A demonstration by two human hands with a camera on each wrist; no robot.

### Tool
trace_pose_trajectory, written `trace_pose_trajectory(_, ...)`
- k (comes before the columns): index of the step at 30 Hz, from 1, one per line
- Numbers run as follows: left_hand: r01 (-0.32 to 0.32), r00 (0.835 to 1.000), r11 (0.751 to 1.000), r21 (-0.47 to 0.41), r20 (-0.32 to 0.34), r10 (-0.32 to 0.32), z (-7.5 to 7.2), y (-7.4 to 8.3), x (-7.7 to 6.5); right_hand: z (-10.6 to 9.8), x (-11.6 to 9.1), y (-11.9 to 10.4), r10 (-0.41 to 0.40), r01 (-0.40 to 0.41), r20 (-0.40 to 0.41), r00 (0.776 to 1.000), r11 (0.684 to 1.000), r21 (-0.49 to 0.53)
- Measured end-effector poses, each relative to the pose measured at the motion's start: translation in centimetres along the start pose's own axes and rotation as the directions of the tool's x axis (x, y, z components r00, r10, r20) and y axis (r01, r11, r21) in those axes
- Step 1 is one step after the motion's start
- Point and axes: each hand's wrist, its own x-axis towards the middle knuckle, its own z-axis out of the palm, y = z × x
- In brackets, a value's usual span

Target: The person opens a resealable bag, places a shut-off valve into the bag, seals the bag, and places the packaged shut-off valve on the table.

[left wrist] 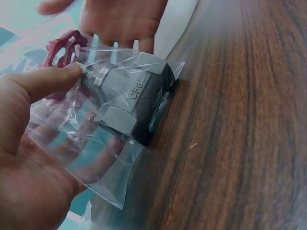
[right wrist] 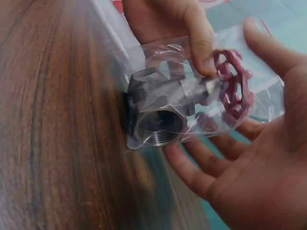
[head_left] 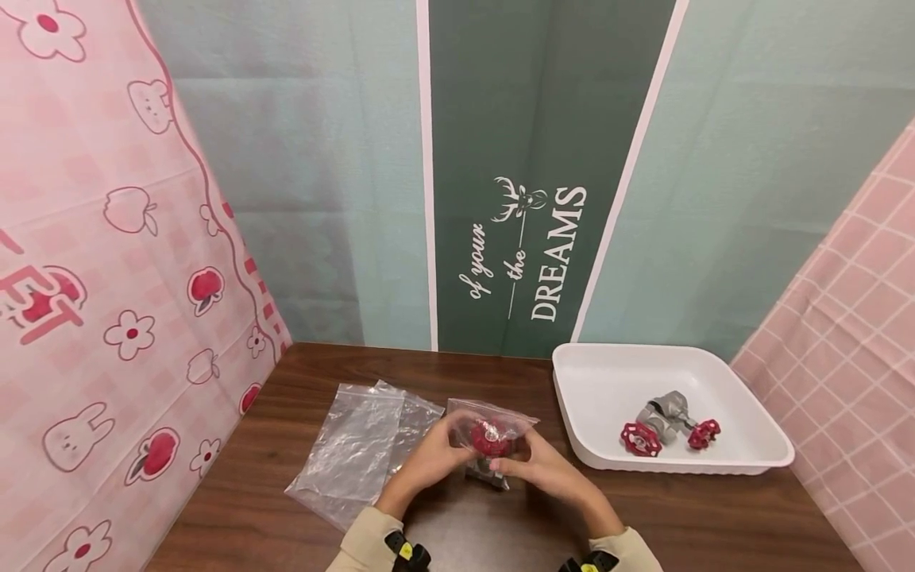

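A gate valve (left wrist: 127, 91) with a red handwheel (head_left: 489, 437) is inside a clear zip bag (head_left: 516, 423). Its grey metal body bears raised lettering in the left wrist view, and a threaded opening (right wrist: 160, 127) faces the camera in the right wrist view. With the thumb on the valve's neck and fingers behind the plastic, my left hand (head_left: 438, 454) grips the bagged valve close over the table. My right hand (head_left: 542, 465) is at the other side, thumb raised off the bag and fingers extended against its underside.
Flat clear zip bags (head_left: 353, 445) lie overlapping on the wooden table (head_left: 250, 477) to the left. On the right, a white tray (head_left: 586, 445) contains more grey valves (head_left: 668, 413) with red handwheels. Fabric hangings (head_left: 343, 238) surround the table's back and sides.
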Motion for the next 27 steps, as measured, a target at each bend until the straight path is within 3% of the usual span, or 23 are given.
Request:
trace_pose_trajectory(3,0.007,0.999,1.0,0.013,-0.032,-0.007,0.1,-0.1,0.1,0.4,0.3,0.5,0.015,-0.015,-0.006,1.0,0.999,-0.047)
trace_pose_trajectory(7,0.045,0.996,0.998,0.046,-0.077,-0.041,0.2,-0.3,0.2,0.9,0.7,1.1,0.033,-0.041,-0.072,0.997,0.992,-0.117)
trace_pose_trajectory(11,0.077,0.992,0.997,0.006,-0.096,-0.076,0.5,-0.4,0.6,1.2,0.9,1.3,0.031,-0.055,-0.15,0.988,0.986,-0.155)
trace_pose_trajectory(21,0.125,0.985,0.987,-0.102,-0.106,-0.136,1.6,-0.4,2.0,0.9,1.3,2.3,0.054,-0.064,-0.213,0.976,0.997,-0.039)
trace_pose_trajectory(27,0.147,0.979,0.977,-0.152,-0.115,-0.165,2.1,-0.4,3.2,0.8,1.8,2.6,0.129,-0.14,-0.338,0.932,0.99,-0.009)
